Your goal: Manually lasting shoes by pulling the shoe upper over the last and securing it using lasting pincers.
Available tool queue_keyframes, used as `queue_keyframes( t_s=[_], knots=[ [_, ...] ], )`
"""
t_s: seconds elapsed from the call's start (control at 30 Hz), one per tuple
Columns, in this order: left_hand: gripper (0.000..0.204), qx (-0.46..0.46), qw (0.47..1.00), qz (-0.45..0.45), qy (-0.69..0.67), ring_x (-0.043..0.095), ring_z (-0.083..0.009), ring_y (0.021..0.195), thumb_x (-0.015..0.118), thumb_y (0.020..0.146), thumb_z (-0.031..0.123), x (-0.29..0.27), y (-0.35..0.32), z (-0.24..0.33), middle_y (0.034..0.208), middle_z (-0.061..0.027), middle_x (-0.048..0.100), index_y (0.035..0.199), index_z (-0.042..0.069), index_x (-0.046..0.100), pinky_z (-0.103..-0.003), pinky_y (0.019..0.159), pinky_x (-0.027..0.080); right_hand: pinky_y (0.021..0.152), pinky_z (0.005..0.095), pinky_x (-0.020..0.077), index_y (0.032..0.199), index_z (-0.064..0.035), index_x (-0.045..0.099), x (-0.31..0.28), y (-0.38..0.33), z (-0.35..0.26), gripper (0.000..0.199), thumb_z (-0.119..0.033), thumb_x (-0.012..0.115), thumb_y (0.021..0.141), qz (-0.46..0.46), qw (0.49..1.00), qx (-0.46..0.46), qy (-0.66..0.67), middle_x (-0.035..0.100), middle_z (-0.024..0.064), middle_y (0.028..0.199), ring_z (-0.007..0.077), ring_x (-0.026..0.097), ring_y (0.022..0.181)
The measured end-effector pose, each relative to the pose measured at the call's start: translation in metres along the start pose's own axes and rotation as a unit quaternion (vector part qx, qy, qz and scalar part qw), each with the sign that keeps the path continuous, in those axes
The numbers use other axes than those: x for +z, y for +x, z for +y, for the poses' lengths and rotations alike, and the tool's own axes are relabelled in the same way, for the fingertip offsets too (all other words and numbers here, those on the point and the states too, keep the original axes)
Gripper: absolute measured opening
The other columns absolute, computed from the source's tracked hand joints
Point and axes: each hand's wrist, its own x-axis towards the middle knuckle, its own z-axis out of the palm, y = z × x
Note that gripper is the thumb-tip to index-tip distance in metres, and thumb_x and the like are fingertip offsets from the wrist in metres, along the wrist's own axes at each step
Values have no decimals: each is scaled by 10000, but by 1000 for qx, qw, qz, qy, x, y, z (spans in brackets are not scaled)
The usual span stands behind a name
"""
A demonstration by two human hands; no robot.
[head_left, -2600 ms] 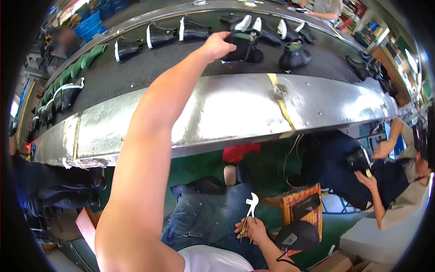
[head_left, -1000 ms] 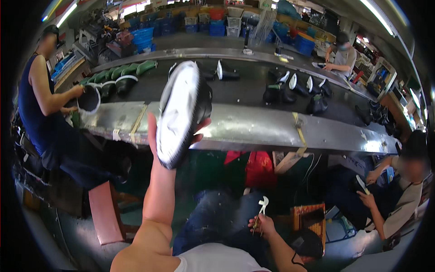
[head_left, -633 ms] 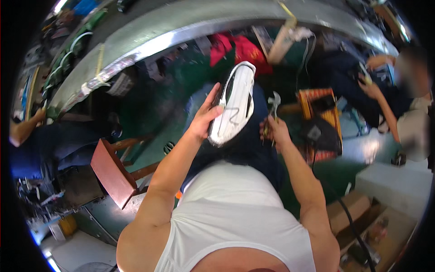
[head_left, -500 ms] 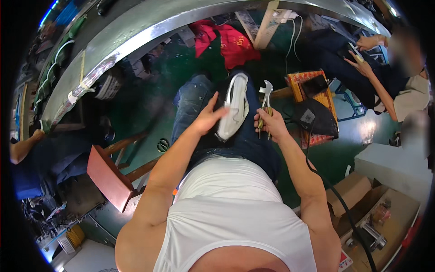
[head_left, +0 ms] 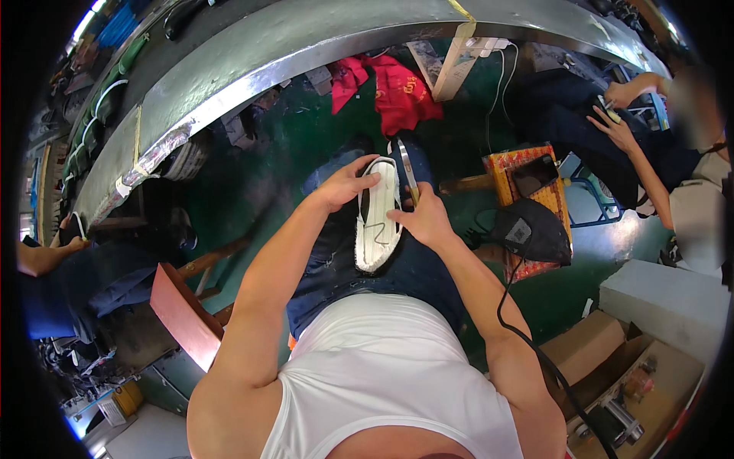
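A white shoe [head_left: 376, 222] lies lengthwise over my thighs, its underside facing up, with a dark line drawn near its near end. My left hand [head_left: 345, 186] grips the far left part of it, thumb pressed on the underside. In my right hand [head_left: 428, 220] are lasting pincers [head_left: 407, 164], a metal head with yellowish handles, pointing away from me along the shoe's right side. The right thumb touches the shoe's right edge. The fingers wrapped round the handles are partly hidden.
A grey bench [head_left: 306, 57] curves across the far side. Right of me, a stool [head_left: 495, 164] carries a phone [head_left: 535, 174] and a black cap [head_left: 527, 233]; a black cable runs past my right arm. A cardboard box [head_left: 589, 336] stands lower right. Co-workers sit at both sides.
The shoe has turned to show its marked underside and come slightly nearer. My right hand has brought the pincers leftward against the shoe; my left hand has taken hold of its far end.
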Motion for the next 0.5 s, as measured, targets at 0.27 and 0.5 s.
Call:
queue_keyframes(
  t_s=[0.27, 0.5],
  knots=[
    [504, -52, 996, 33, -62, 541, -151, 1109, 644, 943, 263, 8, 19, 2, 1209, -65, 576, 1389, 114, 463, -330, 968, 446, 690, 340, 537, 1071, 22, 562, 5, 43, 27, 217, -139, 584, 928, 4, 960, 108, 258, 680, 130, 949, 160, 670, 752],
    [649, 192, 972, 49, 127, 353, -216, 1348, 577, 981, 323, 23, -71, 21, 1454, -124, 372, 1503, 66, 288, -361, 1130, 262, 676, 294, 512, 1089, 3, 590, -52, -56, -7, 260, -219, 573, 955, -101, 984, 36, 142, 696, 80, 857, 148, 647, 700]
  ],
)
